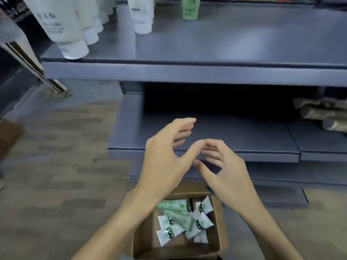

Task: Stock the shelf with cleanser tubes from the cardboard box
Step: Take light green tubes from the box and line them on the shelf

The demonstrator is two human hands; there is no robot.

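Cleanser tubes [185, 220], white and green, lie jumbled in the open cardboard box [218, 222] at 6 o'clock, on the floor below the shelving so they're within a downward reach. Above the box, left hand [169, 156] and right hand [225, 166] hover empty, fingers loosely spread, thumbs nearly touching; blur hides any contact. Upper shelf [206, 45] at 12 o'clock holds standing white tubes [73, 29], one green bottle [190, 8]; probably the target row.

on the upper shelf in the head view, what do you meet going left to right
row of white tubes → single white tube → green tube, all standing cap-down on the upper shelf
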